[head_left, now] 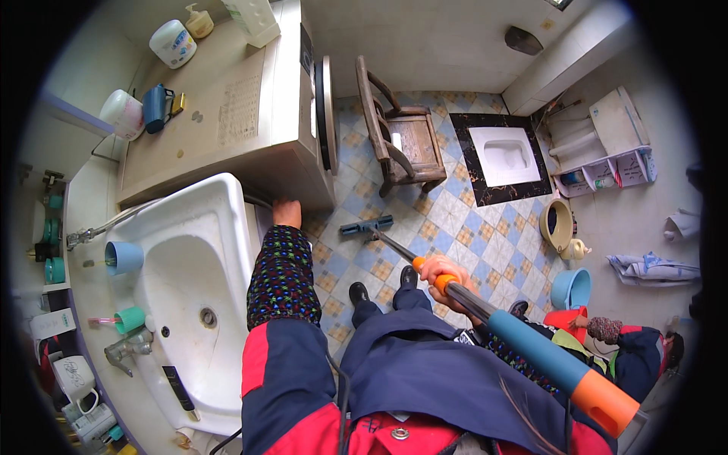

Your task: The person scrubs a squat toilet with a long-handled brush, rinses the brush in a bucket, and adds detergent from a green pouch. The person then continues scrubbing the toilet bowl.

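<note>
Fingers of the right hand [442, 274] are wrapped round the shaft of a long-handled floor squeegee [485, 312], closed on it where an orange collar meets the dark metal pole; nearer the person the handle thickens into a blue grip and an orange end that rises toward the lower right. The pole slants down and away to the left, and its blue head [366, 226] lies flat on the tiled floor [470, 227], just in front of the person's two dark shoes. The left hand [287, 211] reaches out on a dotted knit sleeve and rests against the side of the white washbasin [199, 288], where the basin meets the washing machine [250, 129]; its fingers are hidden below the edge, so I cannot tell whether they are curled or spread. On the basin's rim stand a blue cup [123, 257] and a green cup [130, 319], with a metal tap [127, 349] near them. On top of the machine sit a blue mug [156, 108] and a white tub [172, 43]. Beyond the squeegee head a small wooden chair [400, 138] stands on the patterned tiles, and past it a white squat toilet [505, 155] is set in a black surround. To the right, near the wall, are a yellow pot [558, 224] and a blue basin [571, 289].
</note>
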`<action>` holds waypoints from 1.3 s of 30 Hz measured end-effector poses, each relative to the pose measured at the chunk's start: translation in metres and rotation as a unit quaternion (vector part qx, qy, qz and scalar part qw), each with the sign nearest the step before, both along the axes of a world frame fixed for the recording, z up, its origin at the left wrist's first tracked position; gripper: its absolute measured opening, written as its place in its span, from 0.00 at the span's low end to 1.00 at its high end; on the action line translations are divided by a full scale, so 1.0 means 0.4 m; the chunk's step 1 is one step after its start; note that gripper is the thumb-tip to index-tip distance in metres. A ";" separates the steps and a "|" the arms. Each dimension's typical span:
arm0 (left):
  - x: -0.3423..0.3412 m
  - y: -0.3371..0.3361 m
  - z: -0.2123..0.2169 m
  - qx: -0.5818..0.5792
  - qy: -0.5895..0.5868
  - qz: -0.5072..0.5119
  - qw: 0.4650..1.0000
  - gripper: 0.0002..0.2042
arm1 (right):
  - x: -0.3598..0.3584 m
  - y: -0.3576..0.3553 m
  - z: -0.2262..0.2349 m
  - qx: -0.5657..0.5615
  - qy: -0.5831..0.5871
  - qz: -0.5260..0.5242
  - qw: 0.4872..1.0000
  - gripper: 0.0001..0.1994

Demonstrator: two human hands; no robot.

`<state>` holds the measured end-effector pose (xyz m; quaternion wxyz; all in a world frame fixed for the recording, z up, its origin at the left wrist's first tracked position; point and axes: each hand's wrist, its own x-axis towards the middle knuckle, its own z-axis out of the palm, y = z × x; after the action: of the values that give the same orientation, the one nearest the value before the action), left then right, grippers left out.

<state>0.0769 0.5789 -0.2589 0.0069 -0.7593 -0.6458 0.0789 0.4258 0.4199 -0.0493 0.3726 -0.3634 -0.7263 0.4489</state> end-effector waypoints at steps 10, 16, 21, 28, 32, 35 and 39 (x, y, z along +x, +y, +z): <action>0.005 -0.083 0.535 -0.078 -0.324 0.011 0.943 0.09 | -0.008 0.021 0.001 -0.035 0.009 -0.014 0.999 0.09; -0.252 -0.244 0.728 0.099 -0.421 0.145 0.890 0.09 | -0.057 0.013 0.054 -0.042 0.018 -0.028 0.999 0.08; -0.430 -0.365 0.739 0.113 -0.480 0.282 0.823 0.08 | -0.109 -0.029 0.113 -0.135 0.078 -0.034 0.987 0.07; -0.706 -0.291 0.669 0.334 -0.566 0.419 0.626 0.22 | -0.156 -0.040 0.139 -0.154 0.110 -0.048 0.981 0.08; -0.880 -0.213 0.628 0.326 -0.700 0.413 0.484 0.18 | -0.165 -0.031 0.140 -0.141 0.077 -0.050 0.986 0.07; -0.940 -0.156 0.595 0.324 -0.728 0.436 0.419 0.21 | -0.164 -0.018 0.137 -0.158 0.073 -0.062 0.983 0.06; -0.938 -0.120 0.577 0.286 -0.774 0.427 0.370 0.22 | -0.156 -0.001 0.134 -0.142 0.060 -0.061 0.986 0.07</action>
<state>-0.2984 0.5309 -0.0282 -0.3135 -0.0642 -0.5916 -0.7400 0.3634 0.4195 0.0043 0.3866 -0.4288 -0.6080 0.5449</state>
